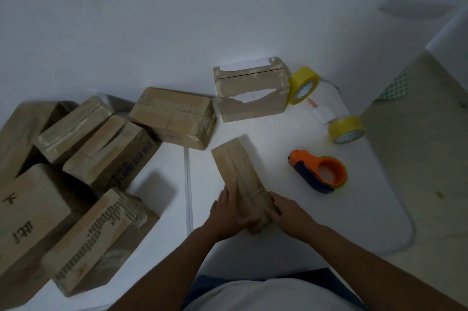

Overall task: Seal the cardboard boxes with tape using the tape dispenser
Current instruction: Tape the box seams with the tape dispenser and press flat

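A long narrow cardboard box [238, 169] lies on the white table [278, 133] in front of me, its top flaps meeting along a centre seam. My left hand [228, 209] grips its near left side, fingers over the top. On the near right edge rests my right hand [281, 209], its fingers curled against the box. The orange and blue tape dispenser [320, 174] lies untouched on the table to the right of the box.
Two yellow tape rolls [302, 84] [345, 129] stand at the right. A torn box [250, 89] and another box [174, 115] sit behind. Several boxes [101, 240] are piled at the left. The table edge curves off at the right.
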